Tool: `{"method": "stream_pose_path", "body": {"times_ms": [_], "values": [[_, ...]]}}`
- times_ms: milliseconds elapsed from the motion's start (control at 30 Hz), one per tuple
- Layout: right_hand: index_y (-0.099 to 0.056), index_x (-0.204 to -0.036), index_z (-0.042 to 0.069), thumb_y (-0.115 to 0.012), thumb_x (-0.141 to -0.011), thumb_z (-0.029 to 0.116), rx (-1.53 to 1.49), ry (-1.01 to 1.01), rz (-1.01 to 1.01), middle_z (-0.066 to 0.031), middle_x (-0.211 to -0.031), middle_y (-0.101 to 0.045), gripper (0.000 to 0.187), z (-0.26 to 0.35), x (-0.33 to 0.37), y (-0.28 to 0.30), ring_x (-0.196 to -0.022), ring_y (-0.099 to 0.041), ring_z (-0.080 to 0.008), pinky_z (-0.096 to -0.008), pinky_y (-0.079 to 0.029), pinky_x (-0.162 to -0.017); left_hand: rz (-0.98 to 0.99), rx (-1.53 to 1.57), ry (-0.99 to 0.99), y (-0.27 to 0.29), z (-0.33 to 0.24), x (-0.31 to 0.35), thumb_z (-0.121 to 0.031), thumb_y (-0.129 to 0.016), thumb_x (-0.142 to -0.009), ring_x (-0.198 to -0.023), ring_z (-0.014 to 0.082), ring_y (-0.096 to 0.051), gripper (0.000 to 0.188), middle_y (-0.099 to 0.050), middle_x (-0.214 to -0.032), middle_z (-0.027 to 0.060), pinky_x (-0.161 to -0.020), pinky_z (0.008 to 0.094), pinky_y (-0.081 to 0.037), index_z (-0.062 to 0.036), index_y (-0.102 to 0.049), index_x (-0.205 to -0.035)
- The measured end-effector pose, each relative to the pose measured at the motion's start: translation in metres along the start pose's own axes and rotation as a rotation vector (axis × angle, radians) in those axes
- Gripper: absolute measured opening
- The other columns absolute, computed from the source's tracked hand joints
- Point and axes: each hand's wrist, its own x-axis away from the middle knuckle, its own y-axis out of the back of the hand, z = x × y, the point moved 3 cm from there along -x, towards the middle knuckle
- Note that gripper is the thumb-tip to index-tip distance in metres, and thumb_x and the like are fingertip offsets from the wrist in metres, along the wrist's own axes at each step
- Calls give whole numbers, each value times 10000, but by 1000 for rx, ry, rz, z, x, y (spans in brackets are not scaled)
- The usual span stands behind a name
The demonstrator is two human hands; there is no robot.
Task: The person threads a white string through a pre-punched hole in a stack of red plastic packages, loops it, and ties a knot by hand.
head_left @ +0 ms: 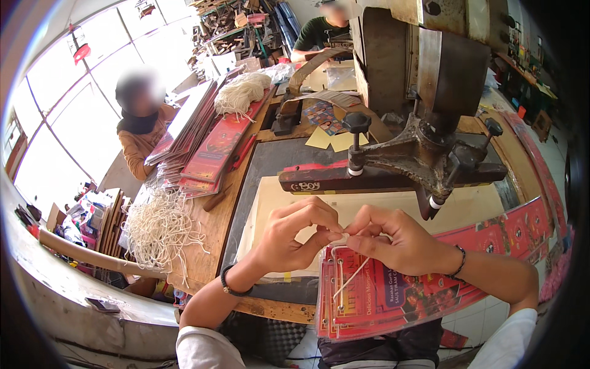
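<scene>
A stack of long red printed menu-like sheets (pixel 405 292) in clear covers rests at the table's near edge, over my lap. Metal-ringed holes run along its left side, and a white cord (pixel 353 281) is threaded through them. Above the top corner of the stack, my left hand (pixel 300 234) pinches the cord between thumb and fingertips. My right hand (pixel 396 238) meets it there, its thumb and fingers closed on the same cord. The fingers hide most of the cord where the two hands meet.
A heavy press head with a dark bar (pixel 393 177) hangs just beyond my hands. Loose white cords (pixel 166 230) drape over the table's left edge, beside more red sheets (pixel 215 144) and another cord bundle (pixel 243 92). One person sits at left, another at the back.
</scene>
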Motion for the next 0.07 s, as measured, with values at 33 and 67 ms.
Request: {"method": "stream_pose_path", "body": {"times_ms": [33, 67], "values": [[-571, -1044, 37, -605, -978, 190, 1, 0, 4, -7, -835, -638, 170, 0, 2, 0, -770, -541, -22, -219, -441, -692, 12, 17, 1, 0, -1, -1, 50, -726, -783, -744, 218, -645, 182, -650, -834, 81, -660, 316, -514, -39, -637, -915], [-577, -1047, 40, -607, -977, 196, 3, -1, 6, 0, -824, -641, 173, -1, 4, 0, -769, -533, -14, -208, -435, -684, 14, 22, -6, -2, -3, -3, 50, -726, -783, -744, 218, -645, 182, -650, -834, 81, -660, 316, -514, -39, -637, -915]]}}
